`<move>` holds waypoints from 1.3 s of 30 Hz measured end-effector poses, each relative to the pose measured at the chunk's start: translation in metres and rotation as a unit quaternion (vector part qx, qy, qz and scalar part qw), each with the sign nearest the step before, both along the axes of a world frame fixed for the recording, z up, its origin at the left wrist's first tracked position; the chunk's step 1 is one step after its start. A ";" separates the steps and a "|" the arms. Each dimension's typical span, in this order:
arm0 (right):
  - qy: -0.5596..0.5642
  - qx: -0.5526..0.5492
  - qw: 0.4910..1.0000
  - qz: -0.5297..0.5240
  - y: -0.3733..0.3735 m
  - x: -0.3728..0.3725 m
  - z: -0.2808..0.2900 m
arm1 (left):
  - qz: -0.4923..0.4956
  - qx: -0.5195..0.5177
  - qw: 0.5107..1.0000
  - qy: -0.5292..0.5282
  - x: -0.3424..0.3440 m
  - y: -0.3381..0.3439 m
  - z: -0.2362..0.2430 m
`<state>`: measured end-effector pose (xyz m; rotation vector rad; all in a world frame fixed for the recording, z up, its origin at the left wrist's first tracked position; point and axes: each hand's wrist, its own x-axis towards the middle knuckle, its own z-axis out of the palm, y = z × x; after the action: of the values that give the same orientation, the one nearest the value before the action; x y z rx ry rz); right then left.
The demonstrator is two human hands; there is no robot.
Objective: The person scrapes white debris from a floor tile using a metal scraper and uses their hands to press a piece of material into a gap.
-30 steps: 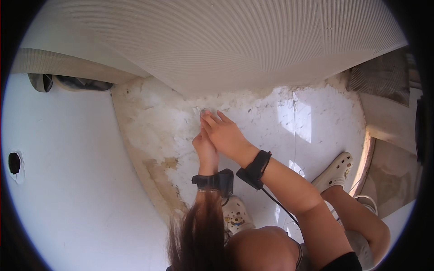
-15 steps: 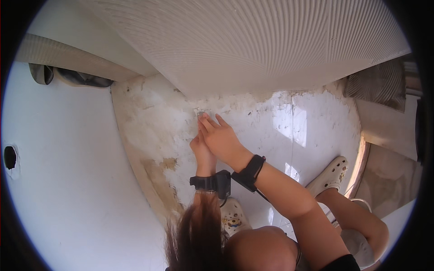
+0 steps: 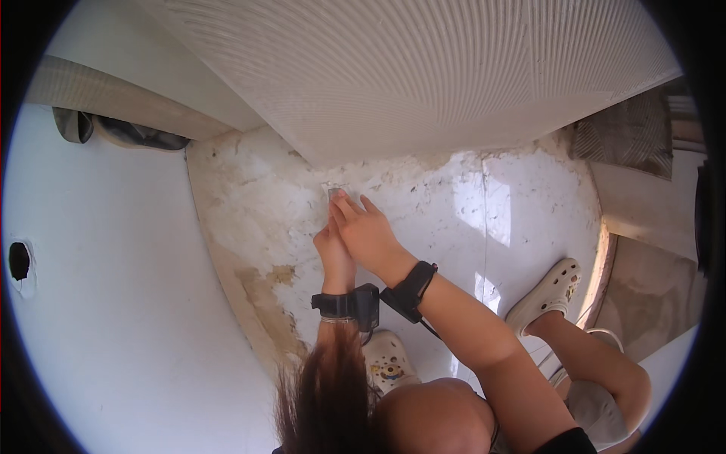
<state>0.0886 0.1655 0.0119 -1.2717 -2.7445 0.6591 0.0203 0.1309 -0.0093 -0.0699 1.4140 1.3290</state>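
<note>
My right hand (image 3: 367, 236) and my left hand (image 3: 333, 253) are pressed together just above the floor, below the ridged panel. At their fingertips sits a small grey flat piece (image 3: 333, 194), too small to name. The right hand's index finger reaches to it, while another finger of that hand stands apart. My left hand is closed and partly covered by the right one; what it grips is hidden. Both wrists carry black straps with small boxes. The floor (image 3: 423, 250) under the hands is pale and smeared with dried residue.
A large panel coated with combed ridges (image 3: 423, 68) slants overhead. On the left is a white board (image 3: 113, 265) with a dark hole (image 3: 20, 261). A ridged grey piece (image 3: 628, 140) stands at the right. My cream clogs (image 3: 548, 295) are on the floor.
Both hands have shifted very slightly left, still together. The small grey piece at the fingertips shows more clearly now. The view has moved a little.
</note>
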 end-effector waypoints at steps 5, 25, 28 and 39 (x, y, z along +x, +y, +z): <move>0.020 0.006 1.000 -0.005 -0.020 0.019 0.000 | 0.015 -0.012 0.999 0.044 0.021 -0.021 -0.003; 0.025 0.017 0.999 0.014 0.020 0.002 -0.004 | 0.016 -0.033 0.999 -0.001 0.002 0.021 0.008; 0.065 -0.017 0.998 -0.008 0.016 0.002 -0.008 | 0.023 -0.022 0.999 0.009 0.004 0.016 0.003; 0.046 0.002 0.999 -0.012 0.015 0.018 -0.001 | -0.009 0.006 1.000 -0.005 0.015 0.012 0.002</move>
<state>0.1070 0.1802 0.0105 -1.2378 -2.6516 0.6919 0.0350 0.1424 -0.0075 -0.0566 1.3947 1.3212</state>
